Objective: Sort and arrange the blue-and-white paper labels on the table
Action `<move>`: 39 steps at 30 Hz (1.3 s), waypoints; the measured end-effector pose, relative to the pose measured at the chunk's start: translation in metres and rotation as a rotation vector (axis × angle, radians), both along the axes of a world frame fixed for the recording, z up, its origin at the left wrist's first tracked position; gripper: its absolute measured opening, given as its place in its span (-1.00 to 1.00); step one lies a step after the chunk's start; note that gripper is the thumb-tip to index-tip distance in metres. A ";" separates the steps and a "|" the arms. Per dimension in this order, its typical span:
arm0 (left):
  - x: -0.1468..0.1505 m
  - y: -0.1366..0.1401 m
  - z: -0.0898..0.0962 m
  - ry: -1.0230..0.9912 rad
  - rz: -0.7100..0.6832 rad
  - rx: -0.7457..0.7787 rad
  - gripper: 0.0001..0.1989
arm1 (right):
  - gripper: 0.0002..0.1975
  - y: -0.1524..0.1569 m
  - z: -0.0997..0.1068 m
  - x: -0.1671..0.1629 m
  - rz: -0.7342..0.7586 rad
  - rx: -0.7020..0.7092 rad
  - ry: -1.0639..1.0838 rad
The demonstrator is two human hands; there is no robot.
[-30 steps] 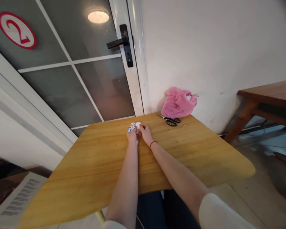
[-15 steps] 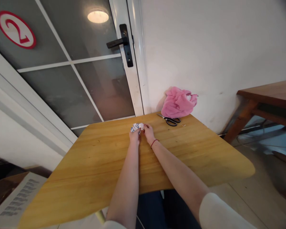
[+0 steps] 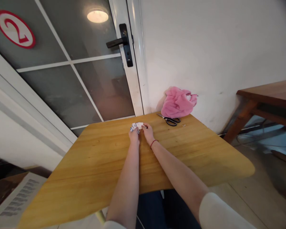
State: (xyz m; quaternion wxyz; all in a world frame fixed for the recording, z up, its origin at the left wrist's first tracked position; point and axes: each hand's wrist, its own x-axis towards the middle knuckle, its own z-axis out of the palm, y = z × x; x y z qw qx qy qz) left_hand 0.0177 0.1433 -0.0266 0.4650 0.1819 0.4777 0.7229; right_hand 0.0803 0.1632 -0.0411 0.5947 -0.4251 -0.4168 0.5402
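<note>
Near the far side of the wooden table [image 3: 105, 165], a small white piece with blue printing [image 3: 134, 127] is between my two hands; it looks like paper or cloth, and I cannot tell which. My left hand [image 3: 133, 136] grips its near left part, thumb on top. At its right edge my right hand [image 3: 148, 131] pinches a plain white part, with something small and dark by the fingertips. A red string bracelet [image 3: 153, 144] circles my right wrist. Black-handled scissors [image 3: 171, 121] lie to the right, apart from both hands.
A pink fluffy cloth [image 3: 178, 103] rests against the wall behind the scissors. Small scraps [image 3: 183, 125] lie beside them. A glazed door with a black handle [image 3: 126, 44] stands behind the table. At right is a darker wooden table [image 3: 267, 93]; a cardboard box [image 3: 21, 197] sits lower left.
The white piece now shows a flatter, plain white part toward my right hand, where it looked more crumpled before. Both hands stay in nearly the same place.
</note>
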 end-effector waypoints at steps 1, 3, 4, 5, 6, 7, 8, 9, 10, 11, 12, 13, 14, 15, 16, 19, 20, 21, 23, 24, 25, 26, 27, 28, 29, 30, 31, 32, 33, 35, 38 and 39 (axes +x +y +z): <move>0.000 0.000 0.000 0.012 0.008 -0.010 -0.69 | -0.74 0.000 -0.001 0.001 -0.007 0.008 0.000; 0.000 -0.001 0.000 0.032 0.023 -0.029 -0.69 | -0.73 0.000 -0.001 0.001 -0.015 0.024 0.007; 0.000 -0.001 0.000 0.039 0.028 -0.036 -0.69 | -0.74 0.000 -0.001 0.001 -0.015 0.032 0.013; 0.000 -0.002 0.000 0.044 0.032 -0.041 -0.69 | -0.75 0.000 -0.001 0.001 -0.013 0.041 0.020; 0.000 -0.002 0.000 0.047 0.032 -0.044 -0.70 | -0.76 -0.001 0.000 0.000 -0.011 0.049 0.027; 0.000 -0.002 0.000 0.047 0.030 -0.044 -0.70 | -0.77 -0.001 0.000 0.000 -0.007 0.056 0.034; 0.001 -0.003 0.000 0.045 0.025 -0.040 -0.71 | -0.79 -0.002 0.001 -0.001 -0.003 0.063 0.040; 0.001 -0.003 0.001 0.040 0.018 -0.034 -0.71 | -0.79 -0.003 0.002 -0.001 0.001 0.069 0.045; 0.001 -0.004 0.002 0.031 0.011 -0.026 -0.71 | -0.80 -0.004 0.003 -0.001 0.004 0.074 0.050; 0.002 -0.004 0.002 0.019 0.006 -0.018 -0.71 | -0.80 -0.005 0.004 -0.001 0.004 0.077 0.054; 0.002 -0.005 0.003 0.004 0.002 -0.012 -0.71 | -0.80 -0.007 0.006 0.000 0.004 0.078 0.059; 0.002 -0.005 0.004 -0.015 -0.001 -0.006 -0.70 | -0.80 -0.008 0.007 0.000 0.002 0.078 0.063; 0.002 -0.005 0.005 -0.036 -0.005 -0.001 -0.70 | -0.80 -0.009 0.008 0.001 0.001 0.075 0.066; 0.002 -0.005 0.006 -0.059 -0.012 0.005 -0.70 | -0.80 -0.010 0.009 0.002 -0.001 0.072 0.069; 0.002 -0.005 0.007 -0.084 -0.023 0.012 -0.70 | -0.79 -0.010 0.010 0.002 -0.004 0.069 0.071; 0.002 -0.005 0.010 -0.156 -0.063 0.037 -0.72 | -0.77 -0.012 0.012 0.003 -0.022 0.066 0.061; 0.002 -0.005 0.011 -0.178 -0.070 0.045 -0.73 | -0.76 -0.012 0.012 0.004 -0.030 0.068 0.053; 0.002 -0.005 0.012 -0.197 -0.073 0.053 -0.75 | -0.75 -0.013 0.012 0.004 -0.038 0.072 0.043; 0.002 -0.006 0.014 -0.227 -0.072 0.076 -0.78 | -0.74 -0.014 0.013 0.004 -0.052 0.088 0.023; 0.002 -0.007 0.015 -0.238 -0.071 0.089 -0.77 | -0.75 -0.014 0.014 0.004 -0.055 0.099 0.014; 0.002 -0.008 0.016 -0.245 -0.072 0.103 -0.75 | -0.76 -0.015 0.014 0.003 -0.057 0.110 0.008; 0.002 -0.008 0.016 -0.249 -0.074 0.116 -0.73 | -0.78 -0.015 0.014 0.003 -0.056 0.119 0.005; 0.002 -0.009 0.017 -0.250 -0.079 0.130 -0.71 | -0.80 -0.016 0.015 0.003 -0.053 0.127 0.003; 0.002 -0.010 0.017 -0.248 -0.085 0.142 -0.70 | -0.83 -0.016 0.015 0.003 -0.049 0.132 0.004; 0.003 -0.011 0.017 -0.244 -0.091 0.154 -0.69 | -0.84 -0.016 0.016 0.003 -0.044 0.135 0.007; 0.003 -0.012 0.016 -0.236 -0.097 0.166 -0.68 | -0.86 -0.016 0.016 0.003 -0.041 0.136 0.011; 0.004 -0.013 0.016 -0.228 -0.102 0.177 -0.66 | -0.88 -0.016 0.016 0.003 -0.037 0.137 0.017; 0.004 -0.013 0.016 -0.218 -0.107 0.188 -0.65 | -0.89 -0.016 0.016 0.002 -0.032 0.137 0.025; 0.004 -0.014 0.015 -0.209 -0.109 0.196 -0.63 | -0.90 -0.016 0.015 0.002 -0.026 0.136 0.034; 0.004 -0.014 0.015 -0.196 -0.110 0.205 -0.60 | -0.90 -0.015 0.015 0.000 -0.009 0.132 0.056; 0.004 -0.012 0.015 -0.190 -0.095 0.197 -0.68 | -0.87 -0.012 0.013 -0.002 0.012 0.103 0.103; 0.003 -0.011 0.015 -0.190 -0.088 0.193 -0.73 | -0.85 -0.010 0.013 -0.003 0.013 0.083 0.125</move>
